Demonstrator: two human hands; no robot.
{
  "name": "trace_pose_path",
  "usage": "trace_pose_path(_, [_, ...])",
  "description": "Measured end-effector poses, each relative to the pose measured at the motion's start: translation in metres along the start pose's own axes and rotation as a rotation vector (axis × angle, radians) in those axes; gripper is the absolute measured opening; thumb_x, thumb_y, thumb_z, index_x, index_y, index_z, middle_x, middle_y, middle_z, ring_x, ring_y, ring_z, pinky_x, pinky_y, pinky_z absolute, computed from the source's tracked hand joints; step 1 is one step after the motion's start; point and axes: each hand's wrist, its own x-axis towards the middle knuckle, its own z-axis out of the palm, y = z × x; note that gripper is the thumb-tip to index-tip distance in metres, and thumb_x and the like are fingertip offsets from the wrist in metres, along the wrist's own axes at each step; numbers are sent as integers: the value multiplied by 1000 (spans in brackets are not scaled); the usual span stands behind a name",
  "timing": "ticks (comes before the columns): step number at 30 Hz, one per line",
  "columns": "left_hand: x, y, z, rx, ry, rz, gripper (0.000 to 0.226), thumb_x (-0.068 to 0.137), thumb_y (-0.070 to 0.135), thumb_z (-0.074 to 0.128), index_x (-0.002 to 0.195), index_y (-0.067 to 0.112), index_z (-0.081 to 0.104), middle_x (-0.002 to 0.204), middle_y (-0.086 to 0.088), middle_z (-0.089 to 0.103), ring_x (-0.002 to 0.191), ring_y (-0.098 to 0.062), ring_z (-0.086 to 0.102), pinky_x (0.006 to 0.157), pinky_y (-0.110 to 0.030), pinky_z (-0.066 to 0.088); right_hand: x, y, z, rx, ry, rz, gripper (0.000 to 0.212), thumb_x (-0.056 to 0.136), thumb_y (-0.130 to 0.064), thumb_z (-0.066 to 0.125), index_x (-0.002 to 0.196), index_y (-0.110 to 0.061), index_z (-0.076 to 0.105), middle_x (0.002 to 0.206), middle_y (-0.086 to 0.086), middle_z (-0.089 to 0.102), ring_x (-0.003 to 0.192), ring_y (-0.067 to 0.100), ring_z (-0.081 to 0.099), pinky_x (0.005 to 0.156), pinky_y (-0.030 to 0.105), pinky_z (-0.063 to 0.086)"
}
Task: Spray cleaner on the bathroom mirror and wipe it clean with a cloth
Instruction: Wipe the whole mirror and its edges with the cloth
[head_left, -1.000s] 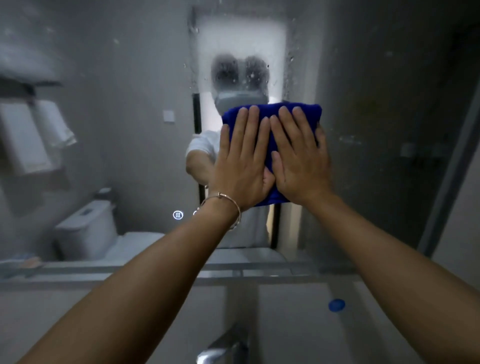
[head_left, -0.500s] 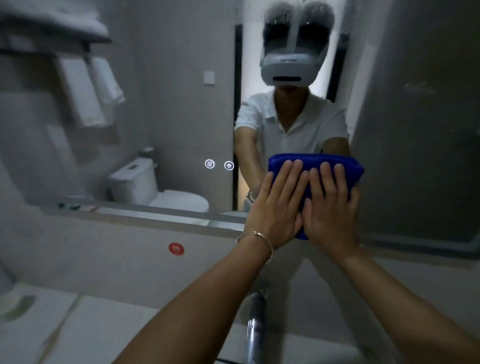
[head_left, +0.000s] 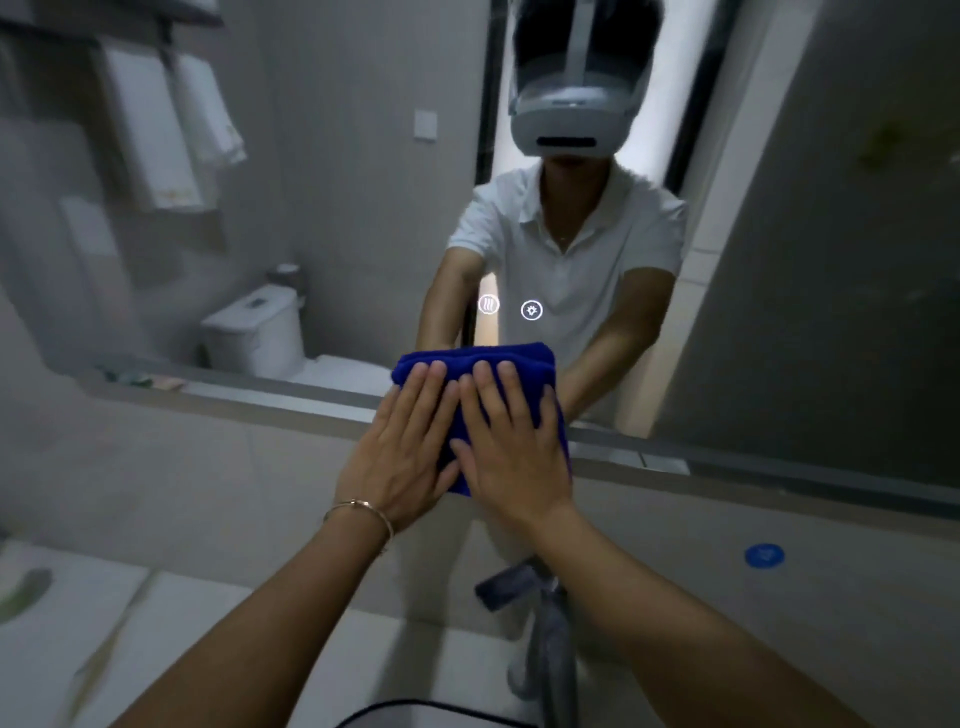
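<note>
Cloth (head_left: 519, 358) down from upper glass to bottom edge of mirror (head_left: 779, 312) within the last second, pressed flat under left hand (head_left: 400, 457) and right hand (head_left: 511, 457), fingers (head_left: 434, 374) straight, gripping nothing; completes one downward pass, probably leaves areas either side to wipe.

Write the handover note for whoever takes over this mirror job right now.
Left hand: flat, fingers straight, pressing the blue cloth.
Right hand: the same, right beside it.
The cloth lies against the mirror at its lower edge, above the faucet.
Spray bottle: not in view.
Done: wiping is under way.
Left: the glass at far left looks hazy, so it probably needs wiping next.
</note>
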Motion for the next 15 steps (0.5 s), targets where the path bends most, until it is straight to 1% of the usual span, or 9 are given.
trace_pose_path(2, [-10,-25,-2,7,-44,-67,81,90,47,29,148,3,-5,155,-19,-13,144,-33,-4,117,-44,4,24,-25,-1,-30,-33,-53,74,90,-45,33,150,-10,6,157,9,3,144,28,-20,113,52,0])
trace_pose_path(4, [-18,-48,-4,12,-76,-125,82,89,47,32,148,2,-4,155,-20,-13,144,-35,-2,117,-45,4,41,-48,0,-35,-78,-102,84,88,-49,45,149,-9,3,155,7,2,144,28,-16,113,53,-5])
trace_pose_path(6, [-23,-66,-6,39,-76,-161,85,90,41,45,148,1,-3,155,-19,-14,144,-35,-3,117,-44,1,53,-63,1,-27,-101,-110,95,84,-51,54,149,-9,-2,156,7,-1,143,27,-14,112,53,-8])
trace_pose_path(8, [-24,-71,-6,71,-73,-170,94,85,30,60,147,1,-4,154,-20,-16,143,-35,-5,117,-44,-2,57,-69,3,-22,-105,-92,99,83,-51,56,148,-9,-6,156,8,-3,143,28,-20,113,53,-7])
trace_pose_path(11, [-22,-60,-3,117,-70,-185,97,84,19,59,146,-1,-13,151,-23,-22,142,-37,-10,116,-47,-3,56,-66,5,-58,-89,-100,100,82,-48,54,148,-9,-9,157,7,-3,142,28,-26,114,52,-7])
trace_pose_path(13, [-22,-53,0,111,-54,-206,94,84,14,57,145,-2,-12,152,-25,-20,142,-39,-9,116,-48,-2,54,-61,6,-78,-78,-139,100,81,-45,53,149,-9,-10,157,8,-2,142,27,-25,115,51,-7])
trace_pose_path(15, [-23,-53,2,75,-26,-205,97,79,10,61,146,-1,-8,152,-24,-16,142,-40,-4,116,-48,-2,53,-57,6,-88,-69,-174,95,81,-42,54,150,-11,-4,157,6,1,144,25,-20,115,50,-4])
